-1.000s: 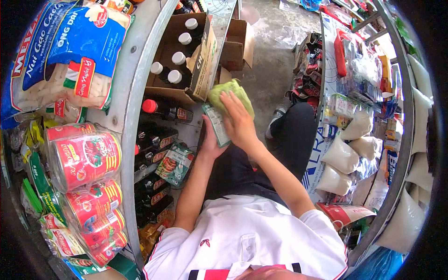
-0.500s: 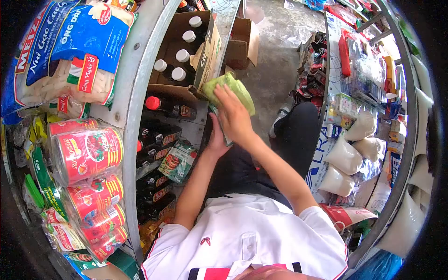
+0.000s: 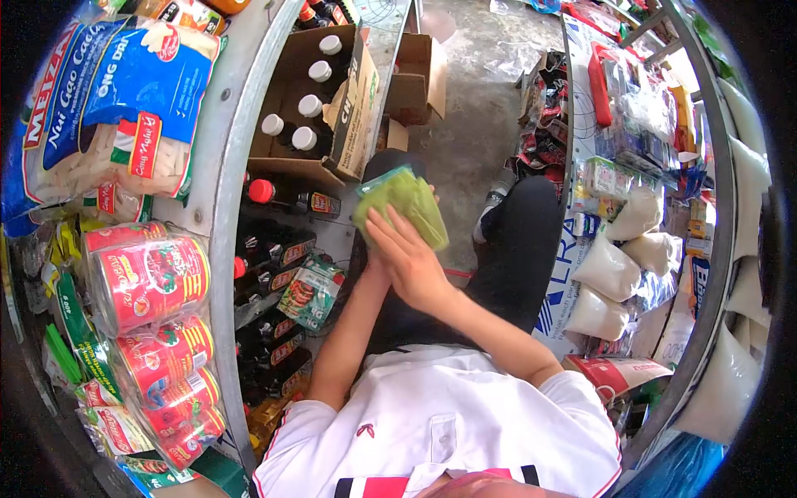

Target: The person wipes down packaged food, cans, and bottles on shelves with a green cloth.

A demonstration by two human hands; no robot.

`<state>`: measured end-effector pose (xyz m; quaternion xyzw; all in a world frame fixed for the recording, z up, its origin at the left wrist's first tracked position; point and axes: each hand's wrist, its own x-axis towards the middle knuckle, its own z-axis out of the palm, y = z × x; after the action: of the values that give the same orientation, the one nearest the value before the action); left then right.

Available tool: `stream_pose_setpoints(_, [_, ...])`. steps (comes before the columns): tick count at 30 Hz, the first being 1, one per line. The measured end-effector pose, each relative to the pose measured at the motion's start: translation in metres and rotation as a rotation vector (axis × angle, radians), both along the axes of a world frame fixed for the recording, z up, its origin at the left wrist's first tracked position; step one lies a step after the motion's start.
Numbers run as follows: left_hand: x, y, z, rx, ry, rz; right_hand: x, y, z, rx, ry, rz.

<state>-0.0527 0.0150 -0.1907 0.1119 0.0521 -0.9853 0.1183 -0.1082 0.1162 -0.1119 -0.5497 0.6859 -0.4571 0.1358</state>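
**Green packets held at mid-frame**

At the centre of the frame, the right hand (image 3: 411,261) lies flat, fingers spread, on soft, crinkly green plastic packets (image 3: 401,203). The left hand (image 3: 369,267) sits mostly hidden underneath. Upper left, a cardboard box (image 3: 353,116) holds white-capped bottles (image 3: 300,124).

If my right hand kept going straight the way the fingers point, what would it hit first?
Probably the cardboard box of white-capped bottles. The right hand already presses the green cloth; depth is unclear.

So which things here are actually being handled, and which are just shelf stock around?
In hand: green packet, right hand laid flat over it, left hand mostly hidden underneath.

Lying about: cardboard box of white-capped bottles, red cans, macaroni bag, white sacks.
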Motion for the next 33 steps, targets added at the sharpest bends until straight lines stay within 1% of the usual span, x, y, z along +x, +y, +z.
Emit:
stream_pose_setpoints(3, [-0.001, 0.007, 0.015, -0.413, -0.255, 0.061, -0.027, -0.037, -0.019, -0.074, -0.06, -0.011])
stream_pose_setpoints(4, [0.002, 0.007, 0.021, -0.55, -0.347, 0.085, -0.036, -0.046, -0.02, -0.094, -0.154, -0.035])
stream_pose_setpoints(5, [0.003, 0.003, 0.034, -0.449, -0.4, -0.013, -0.044, -0.053, -0.026, -0.115, -0.192, -0.041])
stream_pose_setpoints(6, [0.003, 0.002, 0.03, -0.456, -0.4, -0.014, -0.052, -0.058, -0.028, -0.138, -0.225, -0.048])
stream_pose_setpoints(7, [0.001, 0.003, 0.021, -0.529, -0.451, 0.036, -0.061, -0.056, -0.029, -0.144, -0.221, -0.052])
stream_pose_setpoints(8, [-0.001, 0.003, 0.015, -0.6, -0.502, 0.085, -0.071, -0.051, -0.024, -0.071, -0.36, -0.054])
stream_pose_setpoints(9, [-0.002, 0.002, 0.015, -0.579, -0.511, 0.091, -0.079, -0.043, -0.021, 0.004, -0.501, -0.055])
stream_pose_setpoints(10, [-0.001, 0.002, 0.016, -0.578, -0.511, 0.088, -0.086, -0.034, -0.021, 0.006, -0.501, -0.058])
stream_pose_setpoints(12, [0.002, -0.001, 0.016, -0.508, -0.393, 0.026, -0.099, -0.016, -0.022, -0.069, -0.687, -0.266])
stream_pose_setpoints(13, [0.003, -0.002, 0.017, -0.529, -0.308, 0.002, -0.102, -0.008, -0.026, -0.068, -0.687, -0.27])
stream_pose_setpoints(15, [0.0, -0.002, 0.022, -0.532, -0.266, -0.007, -0.103, 0.008, -0.039, -0.248, -0.952, -0.496])
stream_pose_setpoints(16, [-0.003, -0.003, 0.025, -0.537, -0.226, -0.012, -0.103, 0.017, -0.044, -0.253, -0.949, -0.501])
stream_pose_setpoints(18, [-0.002, 0.002, 0.034, -0.529, -0.21, -0.007, -0.099, 0.034, -0.054, -0.195, -1.085, -0.53])
stream_pose_setpoints(19, [0.0, 0.007, 0.036, -0.68, -0.339, 0.062, -0.095, 0.039, -0.062, -0.136, -1.008, -0.552])
stream_pose_setpoints(20, [0.002, 0.011, 0.038, -0.827, -0.47, 0.133, -0.09, 0.044, -0.061, -0.137, -1.008, -0.556])
stream_pose_setpoints(22, [0.006, 0.015, 0.04, -0.799, -0.5, 0.157, -0.074, 0.05, -0.058, -0.058, -1.103, -0.431])
stream_pose_setpoints(23, [0.006, 0.016, 0.044, -0.857, -0.501, 0.163, -0.066, 0.047, -0.049, -0.061, -1.164, -0.401])
stream_pose_setpoints(24, [0.006, 0.016, 0.046, -0.918, -0.501, 0.171, -0.059, 0.047, -0.045, -0.093, -1.331, -0.31])
stream_pose_setpoints(25, [0.005, 0.017, 0.044, -0.987, -0.513, 0.145, -0.048, 0.042, -0.043, -0.113, -1.534, -0.432])
stream_pose_setpoints(26, [-0.003, 0.017, 0.041, -0.996, -0.493, 0.169, -0.037, 0.037, -0.038, -0.13, -1.735, -0.559])
stream_pose_setpoints(27, [-0.002, 0.016, 0.041, -1.006, -0.525, 0.164, -0.034, 0.038, -0.021, -0.223, -1.758, -0.435])
stream_pose_setpoints(28, [-0.002, 0.015, 0.041, -1.018, -0.553, 0.16, -0.035, 0.04, -0.024, -0.229, -1.757, -0.435])
stream_pose_setpoints(29, [-0.001, 0.013, 0.037, -1.022, -0.548, 0.158, -0.038, 0.042, -0.027, -0.204, -1.512, -0.373])
stream_pose_setpoints(30, [0.002, 0.011, 0.031, -1.151, -0.55, 0.182, -0.04, 0.044, -0.029, -0.178, -1.267, -0.313])
stream_pose_setpoints(31, [0.004, 0.01, 0.026, -1.279, -0.551, 0.208, -0.043, 0.046, -0.03, -0.182, -1.266, -0.315])
stream_pose_setpoints(32, [0.001, 0.014, 0.038, -1.279, -0.549, 0.205, -0.046, 0.047, -0.021, -0.151, -1.139, -0.375])
stream_pose_setpoints(33, [-0.004, 0.021, 0.06, -1.42, -0.631, 0.293, -0.049, 0.048, -0.013, -0.119, -1.012, -0.433])
